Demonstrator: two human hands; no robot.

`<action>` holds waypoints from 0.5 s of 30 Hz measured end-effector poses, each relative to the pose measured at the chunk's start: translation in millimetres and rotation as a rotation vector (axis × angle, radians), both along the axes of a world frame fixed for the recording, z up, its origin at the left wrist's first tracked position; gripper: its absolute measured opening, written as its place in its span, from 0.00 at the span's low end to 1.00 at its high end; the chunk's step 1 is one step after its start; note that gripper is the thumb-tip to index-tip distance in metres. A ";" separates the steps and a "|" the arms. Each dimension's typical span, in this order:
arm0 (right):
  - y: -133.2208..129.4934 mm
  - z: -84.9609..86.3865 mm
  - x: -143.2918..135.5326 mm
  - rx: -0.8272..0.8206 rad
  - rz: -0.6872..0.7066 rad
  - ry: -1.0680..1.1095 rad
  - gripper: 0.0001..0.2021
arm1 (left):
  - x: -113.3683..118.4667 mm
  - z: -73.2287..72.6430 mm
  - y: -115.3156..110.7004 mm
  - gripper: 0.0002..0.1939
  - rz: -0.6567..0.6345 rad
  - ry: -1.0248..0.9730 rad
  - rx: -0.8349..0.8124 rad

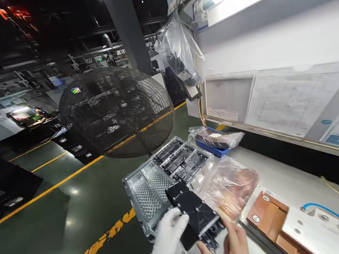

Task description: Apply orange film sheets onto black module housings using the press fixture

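Observation:
A black ribbed part (194,207) with small bright studs is held between both hands at the lower middle. My left hand (169,239), in a white glove, grips its left edge with thumb and fingers. My bare right hand (228,244) pinches its near right end, fingers at the corner and side. Behind the part lies a clear plastic tray (145,168), with similar black parts (181,162) in its far right pockets and bare pockets at the left.
A plastic bag (231,183) lies right of the tray, a blue bin (213,148) behind it. A brown and metal fixture (291,227) with a blue hose sits at the lower right. A large caged fan (119,112) stands beyond the tray. Papers (292,101) hang on the panel.

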State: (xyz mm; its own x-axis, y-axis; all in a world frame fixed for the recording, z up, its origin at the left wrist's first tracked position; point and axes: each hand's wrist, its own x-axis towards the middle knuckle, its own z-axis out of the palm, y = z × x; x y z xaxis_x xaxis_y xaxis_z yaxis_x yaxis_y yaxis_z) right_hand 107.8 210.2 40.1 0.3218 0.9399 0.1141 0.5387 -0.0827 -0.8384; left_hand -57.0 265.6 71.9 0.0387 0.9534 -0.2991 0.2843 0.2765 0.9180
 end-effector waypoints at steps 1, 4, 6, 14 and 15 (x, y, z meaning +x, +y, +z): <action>10.2 1.5 -12.2 0.005 0.024 -0.016 0.40 | -7.0 -2.3 6.8 0.26 0.042 0.026 -0.007; 34.2 -1.4 -36.5 -0.023 0.089 -0.079 0.37 | -26.2 -5.7 26.2 0.27 0.095 0.109 -0.004; 47.0 -6.8 -46.1 -0.043 0.122 -0.127 0.36 | -36.2 -8.6 37.3 0.30 0.121 0.133 -0.015; 64.2 -29.8 -65.3 -0.009 0.256 -0.060 0.37 | -77.2 -47.0 81.0 0.31 0.069 0.309 -0.086; 56.8 -36.9 -63.2 0.014 0.253 0.001 0.35 | -84.6 -50.0 87.7 0.30 0.065 0.354 -0.072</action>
